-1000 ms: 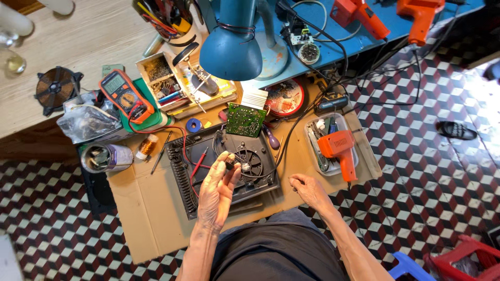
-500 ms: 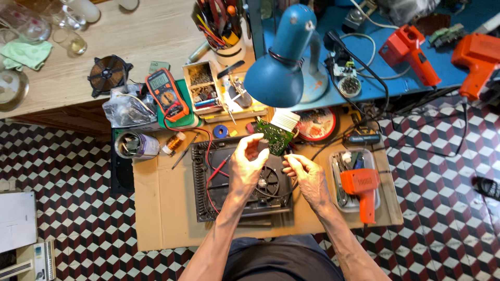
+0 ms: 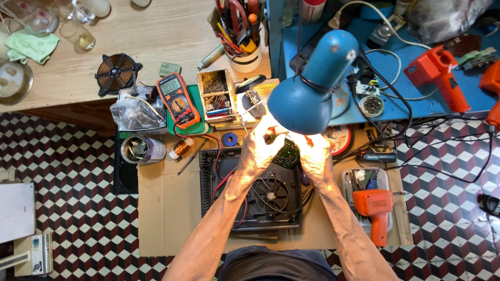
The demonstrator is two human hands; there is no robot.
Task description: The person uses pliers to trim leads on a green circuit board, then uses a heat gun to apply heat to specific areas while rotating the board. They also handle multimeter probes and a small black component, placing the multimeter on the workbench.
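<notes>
Both my hands are raised under the blue desk lamp [image 3: 312, 83], brightly lit. My left hand [image 3: 263, 145] and my right hand [image 3: 314, 151] grip a green circuit board [image 3: 287, 154] between them, left hand on its left edge, right hand on its right. Below them lies an opened black appliance casing [image 3: 229, 192] with a round fan [image 3: 271, 193] and red and black wires, resting on a cardboard sheet [image 3: 166, 213]. The lamp head hides the top of the board and my fingertips.
An orange multimeter [image 3: 178, 100] and a box of small parts [image 3: 216, 94] lie at the left rear. A tin [image 3: 141, 149], a tool cup [image 3: 242, 36] and a copper coil [image 3: 117, 72] stand nearby. An orange drill [image 3: 376, 207] sits in a tray at right. Cables cross the blue bench [image 3: 416, 99].
My view has moved closer. Both hands have lifted the green board up off the casing, closer under the lamp; a second ago my right hand rested on the cardboard.
</notes>
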